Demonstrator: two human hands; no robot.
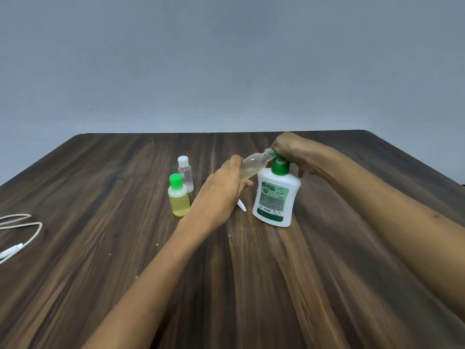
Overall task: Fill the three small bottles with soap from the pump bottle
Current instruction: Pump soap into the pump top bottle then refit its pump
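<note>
A white pump bottle (275, 197) with a green pump head stands right of centre on the wooden table (125, 248). My right hand (289, 152) rests on top of the pump head. My left hand (221, 190) holds a small clear bottle (254, 163) tilted, its open mouth against the pump spout; a little yellow soap lies inside it. To the left stand a small bottle (178, 197) with a green cap, full of yellow soap, and behind it a clear small bottle (185, 173) with a white cap.
A small white cap (242, 205) lies on the table just below my left hand, next to the pump bottle. A white cable (22, 235) curls at the table's left edge. A grey wall rises behind the table's far edge.
</note>
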